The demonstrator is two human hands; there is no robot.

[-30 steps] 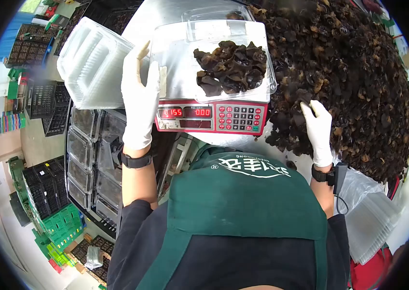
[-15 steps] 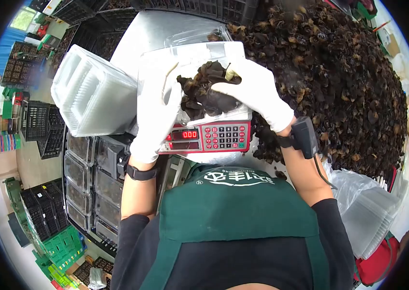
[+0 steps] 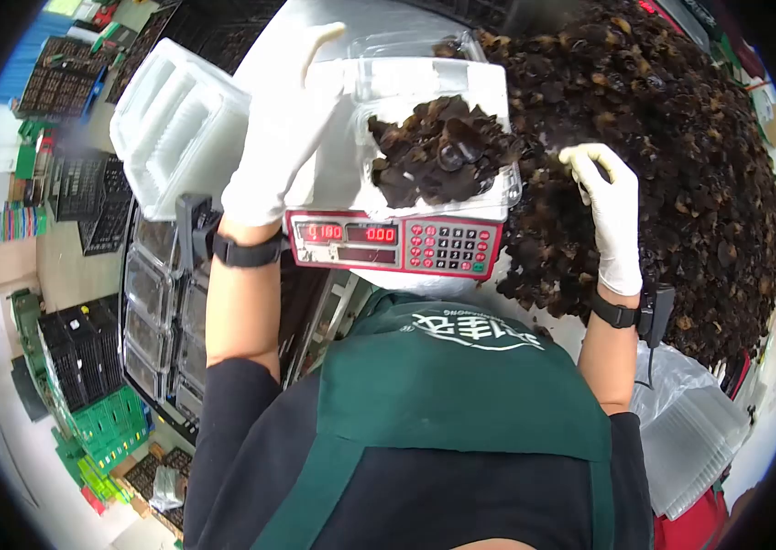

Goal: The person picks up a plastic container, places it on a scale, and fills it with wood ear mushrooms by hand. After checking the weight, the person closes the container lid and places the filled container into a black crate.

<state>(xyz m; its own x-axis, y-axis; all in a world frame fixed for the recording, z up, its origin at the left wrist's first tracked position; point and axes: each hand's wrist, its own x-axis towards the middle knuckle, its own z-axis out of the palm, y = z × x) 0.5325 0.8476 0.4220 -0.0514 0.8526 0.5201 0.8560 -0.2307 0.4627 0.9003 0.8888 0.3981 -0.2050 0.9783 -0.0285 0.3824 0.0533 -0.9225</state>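
Since half a second ago, the white-gloved right hand (image 3: 610,197) has moved off the clear plastic tray (image 3: 509,191) to the heap of dark-brown fungus (image 3: 663,174) at right; its grip is curled, whether around anything I cannot tell. Nearer, the red-and-white digital scale (image 3: 399,246) carries the tray, holding ruffled dark pieces (image 3: 438,156). Farther left, the white-gloved left hand (image 3: 292,124) spreads wide beside them.

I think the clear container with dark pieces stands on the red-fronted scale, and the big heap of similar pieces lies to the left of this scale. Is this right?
Not quite: the big heap lies to the right of the red-fronted scale, as the head view shows. The clear container with dark pieces does stand on this scale.
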